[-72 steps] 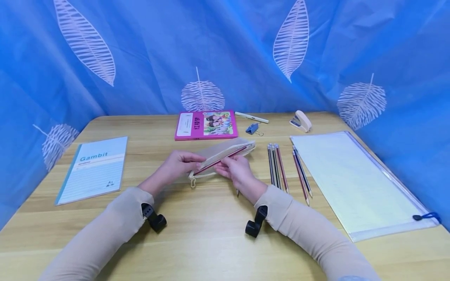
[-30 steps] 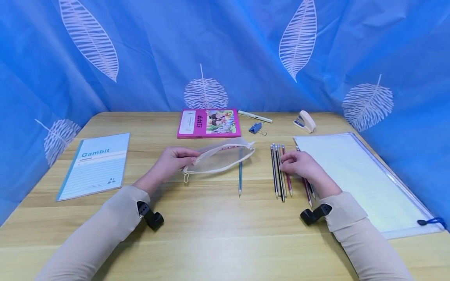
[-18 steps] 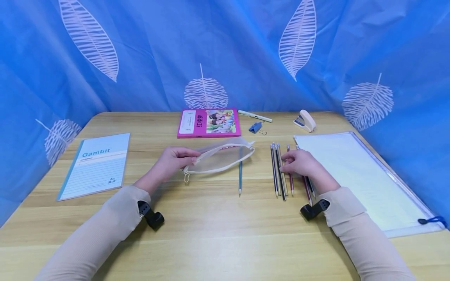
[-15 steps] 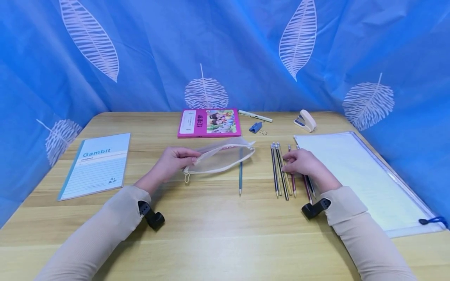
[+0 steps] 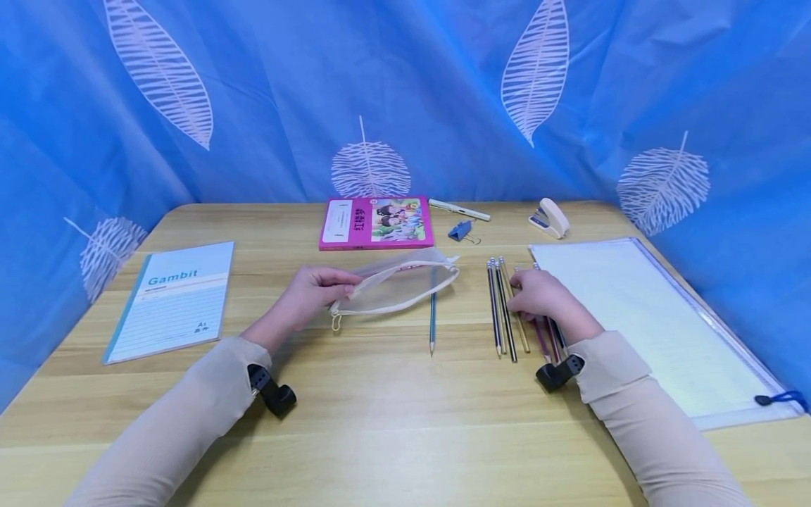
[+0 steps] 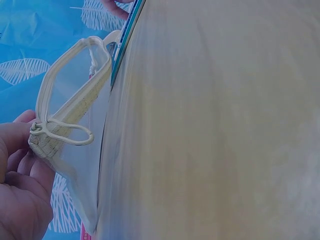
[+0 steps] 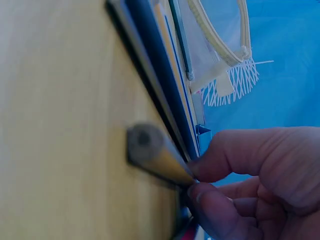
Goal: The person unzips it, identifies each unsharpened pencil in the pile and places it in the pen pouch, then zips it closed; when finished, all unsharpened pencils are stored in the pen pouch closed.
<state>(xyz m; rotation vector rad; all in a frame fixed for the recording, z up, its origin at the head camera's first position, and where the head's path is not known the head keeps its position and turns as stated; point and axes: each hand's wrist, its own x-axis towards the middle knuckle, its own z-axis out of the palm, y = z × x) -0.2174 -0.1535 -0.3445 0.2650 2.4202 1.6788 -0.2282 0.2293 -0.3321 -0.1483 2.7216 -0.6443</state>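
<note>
A translucent mesh pouch (image 5: 395, 289) with a cream zip lies at the table's middle, a red pencil inside it. My left hand (image 5: 342, 287) pinches its left end; the left wrist view shows the pouch (image 6: 75, 110) and its zip loop beside my left hand (image 6: 22, 150). A teal pencil (image 5: 433, 317) lies loose just right of the pouch. Further right is a row of pencils (image 5: 496, 310). My right hand (image 5: 514, 299) pinches a yellowish pencil (image 5: 521, 331) from that row. The right wrist view has thumb and finger of my right hand (image 7: 192, 182) closed on that pencil (image 7: 155, 152).
A light blue Gambit notebook (image 5: 170, 299) lies at the left. A pink book (image 5: 376, 222), a white pen (image 5: 459, 210), a blue binder clip (image 5: 461, 231) and a stapler (image 5: 550, 217) sit at the back. A large clear zip folder (image 5: 646, 317) covers the right side.
My right hand left the pouch and moved right to the pencil row, then pinched one pencil and angled it away from the others. The left hand kept hold of the pouch.
</note>
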